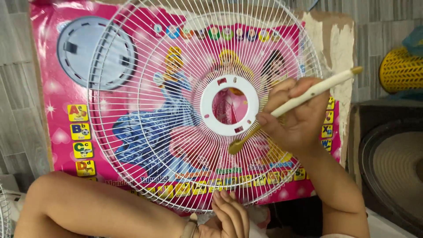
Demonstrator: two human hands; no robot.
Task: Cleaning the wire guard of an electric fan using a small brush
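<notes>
A white wire fan grille [145, 110] with a white centre ring [229, 90] stands tilted over a pink printed mat [57, 97]. My right hand [295, 114] grips a paintbrush [308, 94] with a cream handle; its gold-tipped bristles touch the wires just below the centre ring. My left hand [230, 215] holds the grille's lower rim, fingers curled on the wires. Behind the grille's upper left, a round grey plastic fan cap [94, 53] lies on the mat.
The mat covers a worn board [339, 39] on a grey tiled floor. A yellow perforated basket [401, 70] sits at the upper right. A dark round speaker cone [392, 167] lies at the right. Another white grille edge [4, 211] shows at the bottom left.
</notes>
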